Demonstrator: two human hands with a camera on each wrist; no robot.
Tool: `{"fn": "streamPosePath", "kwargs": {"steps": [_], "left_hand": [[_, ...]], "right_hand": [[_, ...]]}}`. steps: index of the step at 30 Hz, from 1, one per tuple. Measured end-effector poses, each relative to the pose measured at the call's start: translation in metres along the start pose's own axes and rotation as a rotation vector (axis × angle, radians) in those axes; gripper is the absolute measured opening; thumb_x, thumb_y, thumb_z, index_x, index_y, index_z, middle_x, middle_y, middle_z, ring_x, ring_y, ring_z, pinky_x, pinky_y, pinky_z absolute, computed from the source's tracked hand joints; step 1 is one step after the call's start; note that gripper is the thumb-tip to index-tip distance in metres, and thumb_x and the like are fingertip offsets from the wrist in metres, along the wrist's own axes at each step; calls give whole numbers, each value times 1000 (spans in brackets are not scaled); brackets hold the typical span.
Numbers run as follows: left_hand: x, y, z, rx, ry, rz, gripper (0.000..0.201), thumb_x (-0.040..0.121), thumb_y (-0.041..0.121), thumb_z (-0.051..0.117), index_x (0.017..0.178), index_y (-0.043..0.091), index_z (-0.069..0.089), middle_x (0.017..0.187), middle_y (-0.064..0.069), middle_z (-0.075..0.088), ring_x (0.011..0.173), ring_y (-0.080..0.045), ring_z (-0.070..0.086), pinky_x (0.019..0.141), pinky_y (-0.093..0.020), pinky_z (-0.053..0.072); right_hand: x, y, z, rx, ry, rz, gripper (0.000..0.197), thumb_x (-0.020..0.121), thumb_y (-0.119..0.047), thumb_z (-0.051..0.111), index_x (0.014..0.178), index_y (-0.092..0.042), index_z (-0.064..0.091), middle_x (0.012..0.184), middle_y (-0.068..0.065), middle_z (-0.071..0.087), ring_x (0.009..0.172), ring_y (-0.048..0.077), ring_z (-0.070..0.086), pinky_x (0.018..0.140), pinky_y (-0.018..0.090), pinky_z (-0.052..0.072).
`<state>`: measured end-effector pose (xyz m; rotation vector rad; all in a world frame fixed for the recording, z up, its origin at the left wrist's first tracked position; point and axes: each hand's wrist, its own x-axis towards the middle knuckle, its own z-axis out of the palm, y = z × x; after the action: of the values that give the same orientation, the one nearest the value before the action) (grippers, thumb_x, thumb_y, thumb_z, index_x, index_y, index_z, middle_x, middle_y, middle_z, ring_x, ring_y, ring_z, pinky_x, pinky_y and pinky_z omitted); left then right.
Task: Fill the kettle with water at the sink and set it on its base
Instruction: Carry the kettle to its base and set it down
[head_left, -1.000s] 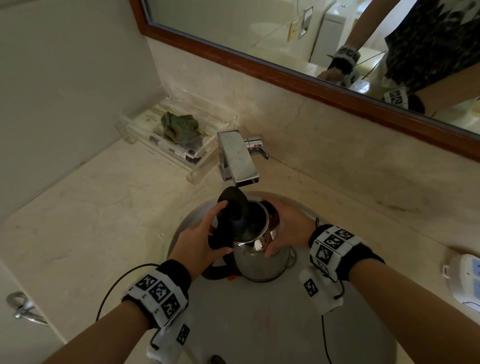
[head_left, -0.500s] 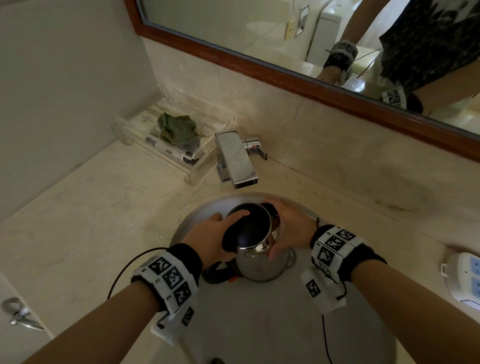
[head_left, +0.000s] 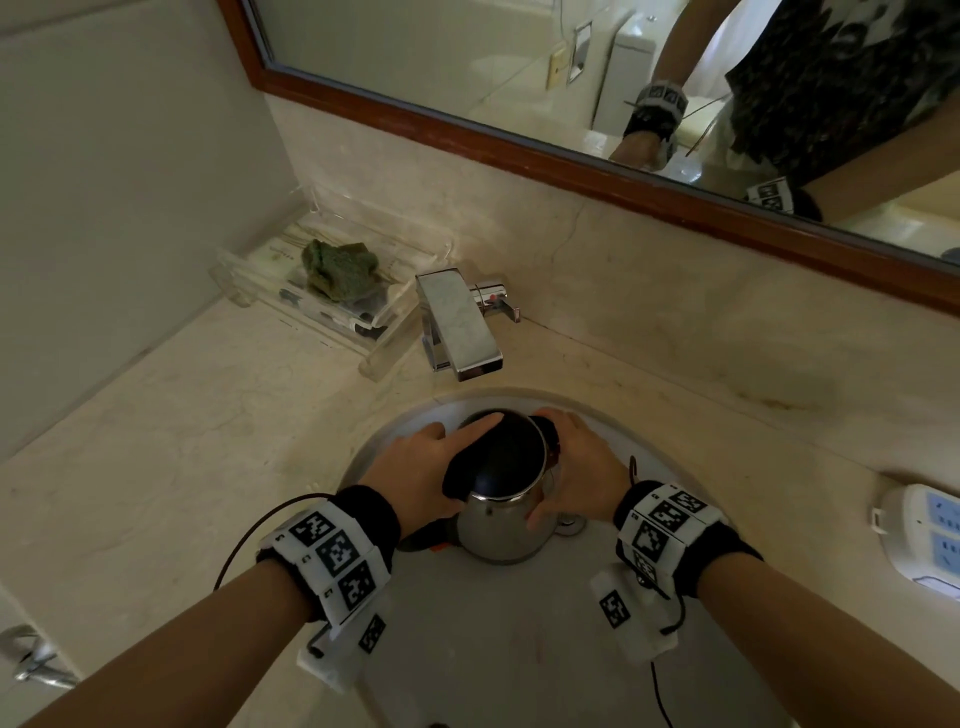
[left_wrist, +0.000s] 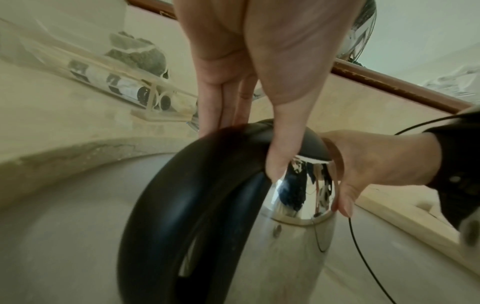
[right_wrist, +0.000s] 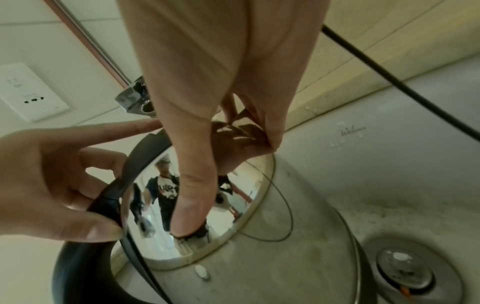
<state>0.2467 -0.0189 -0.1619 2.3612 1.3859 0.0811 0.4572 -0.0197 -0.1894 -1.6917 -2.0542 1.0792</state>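
Note:
A steel kettle (head_left: 501, 532) with a black handle (left_wrist: 192, 197) stands upright in the round sink basin (head_left: 519, 654), in front of and below the chrome faucet (head_left: 460, 332). Its black lid (head_left: 498, 457) lies down on the rim. My left hand (head_left: 410, 467) holds the lid: the fingers reach over its far edge and the thumb presses its near edge beside the handle. My right hand (head_left: 582, 478) grips the kettle's upper body, thumb on the shiny front (right_wrist: 187, 207), fingers round the far side by the spout. No water runs from the faucet. The kettle's base is not in view.
A clear tray (head_left: 384, 353) holding a green cloth (head_left: 337, 270) sits on the counter left of the faucet. A white power strip (head_left: 924, 540) lies at the counter's right edge. The drain (right_wrist: 405, 273) is right of the kettle. A mirror runs along the back wall.
My left hand has swung the lid from upright down onto the kettle. The right hand has kept its grip on the body. The kettle has stayed in the basin.

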Motion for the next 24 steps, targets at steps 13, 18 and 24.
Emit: {"fn": "streamPosePath", "kwargs": {"steps": [13, 18, 24], "left_hand": [[-27, 61, -77, 236, -44, 269, 77, 80, 32, 65, 140, 44, 19, 107, -7, 53, 98, -24, 52, 79, -24, 37], [-53, 104, -103, 239, -76, 491, 78, 78, 33, 66, 140, 44, 20, 111, -5, 59, 98, -22, 54, 83, -28, 44], [-87, 175, -106, 203, -95, 755, 77, 77, 30, 67, 140, 43, 25, 116, -2, 61, 102, -19, 56, 74, -19, 35]], "right_hand": [[-96, -44, -20, 175, 305, 171, 110, 44, -21, 93, 135, -16, 32, 134, 5, 39, 120, 22, 44, 102, 29, 40], [-171, -72, -25, 153, 490, 255, 103, 36, -24, 94, 125, -15, 43, 108, -5, 53, 87, 5, 56, 77, 20, 52], [-278, -100, -20, 114, 712, 444, 100, 38, -22, 95, 123, -11, 44, 115, 3, 55, 100, 17, 55, 89, 28, 46]]}}
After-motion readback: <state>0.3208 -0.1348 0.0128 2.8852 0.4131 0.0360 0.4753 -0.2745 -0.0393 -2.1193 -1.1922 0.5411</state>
